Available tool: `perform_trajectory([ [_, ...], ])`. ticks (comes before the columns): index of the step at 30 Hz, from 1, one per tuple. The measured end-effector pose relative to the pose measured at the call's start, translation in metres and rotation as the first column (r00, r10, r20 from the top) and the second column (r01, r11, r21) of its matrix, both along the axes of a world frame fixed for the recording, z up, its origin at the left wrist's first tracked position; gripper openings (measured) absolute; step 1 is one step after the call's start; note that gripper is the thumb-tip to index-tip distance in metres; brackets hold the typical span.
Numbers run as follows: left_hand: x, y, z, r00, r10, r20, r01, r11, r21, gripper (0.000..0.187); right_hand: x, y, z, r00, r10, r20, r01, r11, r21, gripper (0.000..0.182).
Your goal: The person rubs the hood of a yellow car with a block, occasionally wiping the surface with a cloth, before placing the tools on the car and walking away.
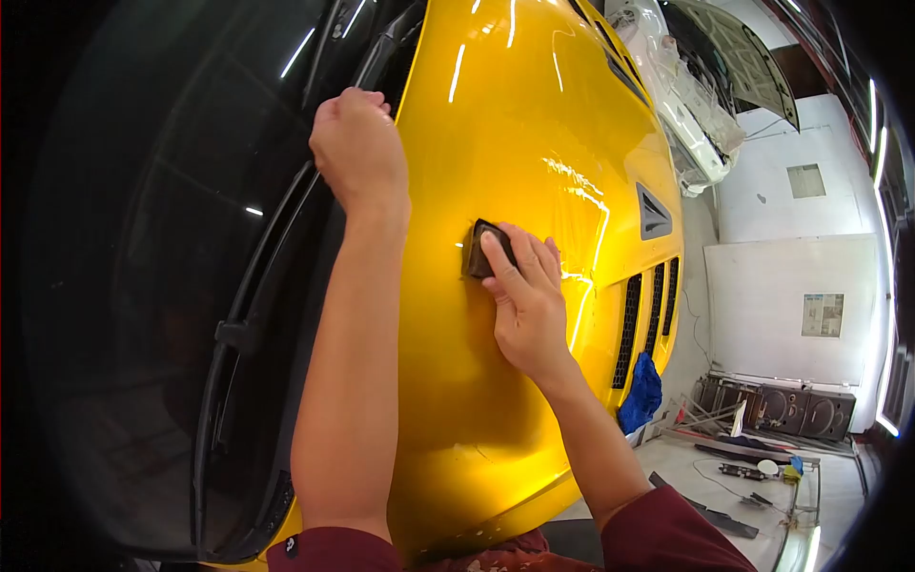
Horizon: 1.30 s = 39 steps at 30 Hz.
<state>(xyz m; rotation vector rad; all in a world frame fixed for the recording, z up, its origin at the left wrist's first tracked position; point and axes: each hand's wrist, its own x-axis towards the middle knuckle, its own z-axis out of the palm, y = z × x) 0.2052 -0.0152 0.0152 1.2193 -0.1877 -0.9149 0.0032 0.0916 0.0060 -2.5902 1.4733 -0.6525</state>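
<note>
My right hand [527, 305] is closed around a small dark block [491, 250], which it presses flat on the yellow car hood [457, 362]. The hood looks glossy, with bright light reflections to the right of the block. My left hand [360, 143] is curled at the hood's rear edge, beside the dark windshield [172, 286]; its fingertips are turned away, so whatever it may hold is hidden. A black wiper arm [238, 300] runs along the glass, left of my left forearm.
A blue cloth [641, 393] hangs at the hood's front near black grille slots [626, 329]. Another car, white with its hood raised [739, 52], stands at upper right. Speakers [796, 410] and tools lie on the floor at lower right.
</note>
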Motion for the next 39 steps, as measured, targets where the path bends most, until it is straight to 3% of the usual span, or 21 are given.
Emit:
perform_trajectory([
  [2, 0.006, -0.005, -0.008, 1.000, -0.024, 0.013, 0.024, 0.999, -0.022, 0.029, -0.003, -0.024, 0.001, 1.000, 0.021, 0.005, -0.021, 1.000, 0.003, 0.045],
  [4, 0.000, 0.004, 0.007, 0.998, -0.051, -0.040, 0.051, 0.999, -0.004, 0.030, 0.001, -0.115, -0.001, 0.999, 0.036, 0.014, -0.037, 0.997, 0.066, 0.041],
  [7, -0.001, 0.006, 0.013, 0.993, -0.058, -0.105, 0.056, 0.998, -0.021, 0.029, 0.015, -0.149, -0.003, 0.990, 0.097, 0.098, -0.085, 0.988, -0.128, 0.041],
  [8, -0.001, 0.005, 0.011, 0.995, -0.053, -0.084, 0.052, 0.998, -0.020, 0.028, 0.006, -0.119, -0.006, 0.995, 0.043, 0.087, -0.042, 0.999, -0.016, 0.043],
  [10, -0.003, 0.004, 0.011, 0.995, -0.050, -0.088, 0.047, 0.998, -0.028, 0.027, 0.004, -0.039, 0.000, 0.997, 0.046, 0.067, -0.042, 0.997, -0.066, 0.046],
  [12, -0.001, 0.004, 0.009, 0.994, -0.044, -0.103, 0.040, 0.999, -0.034, 0.026, -0.004, -0.016, 0.000, 0.997, 0.068, 0.019, -0.067, 0.995, -0.072, 0.051],
  [14, -0.002, 0.004, 0.010, 0.992, -0.040, -0.121, 0.034, 0.998, -0.048, 0.025, -0.008, -0.049, -0.012, 0.993, 0.114, 0.022, -0.111, 0.987, -0.118, 0.053],
  [15, -0.002, 0.006, 0.010, 0.993, -0.046, -0.108, 0.042, 0.999, -0.034, 0.025, -0.007, -0.093, -0.010, 0.995, 0.097, 0.028, -0.098, 0.995, 0.028, 0.048],
  [16, -0.001, 0.006, 0.011, 0.994, -0.050, -0.095, 0.048, 0.999, -0.023, 0.024, 0.008, -0.126, -0.003, 0.970, 0.067, 0.234, -0.076, 0.997, 0.028, 0.042],
  [18, 0.000, 0.008, 0.016, 0.995, -0.052, -0.084, 0.052, 0.999, -0.007, 0.024, 0.009, -0.142, -0.021, 0.970, 0.097, 0.223, -0.074, 0.991, -0.109, 0.041],
  [19, -0.001, 0.008, 0.018, 0.995, -0.050, -0.091, 0.049, 0.999, -0.009, 0.024, 0.016, -0.142, -0.015, 0.971, 0.104, 0.213, -0.065, 0.981, -0.183, 0.041],
  [20, -0.001, 0.008, 0.018, 0.994, -0.043, -0.099, 0.042, 0.999, -0.011, 0.024, 0.008, -0.102, -0.012, 0.973, 0.071, 0.221, -0.056, 0.996, -0.071, 0.043],
  [22, 0.000, 0.006, 0.013, 0.995, -0.040, -0.087, 0.039, 0.999, -0.014, 0.023, 0.007, -0.025, -0.001, 0.996, 0.070, 0.050, -0.062, 0.986, -0.156, 0.046],
  [25, -0.001, 0.005, 0.011, 0.997, -0.028, -0.071, 0.028, 1.000, -0.010, 0.023, 0.002, -0.044, -0.006, 0.987, 0.152, 0.059, -0.137, 0.968, -0.209, 0.048],
  [26, -0.001, 0.007, 0.012, 0.997, -0.036, -0.062, 0.037, 0.999, 0.001, 0.023, 0.009, -0.080, -0.002, 0.982, 0.104, 0.155, -0.107, 0.994, 0.012, 0.045],
  [27, -0.001, 0.009, 0.013, 0.998, -0.043, -0.051, 0.044, 0.999, 0.014, 0.023, 0.016, -0.119, -0.004, 0.962, 0.115, 0.246, -0.105, 0.993, -0.053, 0.040],
  [28, 0.001, 0.008, 0.014, 0.998, -0.048, -0.038, 0.049, 0.999, 0.020, 0.023, 0.017, -0.157, -0.016, 0.970, 0.191, 0.147, -0.140, 0.942, -0.304, 0.037],
  [31, 0.002, 0.007, 0.013, 0.995, -0.040, -0.091, 0.041, 0.999, 0.011, 0.022, 0.016, -0.113, -0.010, 0.960, 0.073, 0.269, -0.065, 0.997, -0.039, 0.040],
  [35, 0.002, 0.006, 0.008, 0.998, -0.034, -0.044, 0.035, 0.999, 0.011, 0.022, -0.003, 0.002, 0.000, 0.996, 0.062, 0.056, -0.061, 0.998, -0.017, 0.051],
  [38, 0.001, 0.004, 0.005, 0.999, -0.041, -0.032, 0.042, 0.999, 0.023, 0.022, 0.001, -0.093, -0.005, 0.991, 0.082, 0.109, -0.091, 0.992, 0.085, 0.047],
  [39, 0.000, 0.004, 0.006, 0.998, -0.050, -0.031, 0.050, 0.998, 0.022, 0.022, 0.006, -0.132, -0.010, 0.989, 0.074, 0.126, -0.076, 0.997, 0.016, 0.045],
])
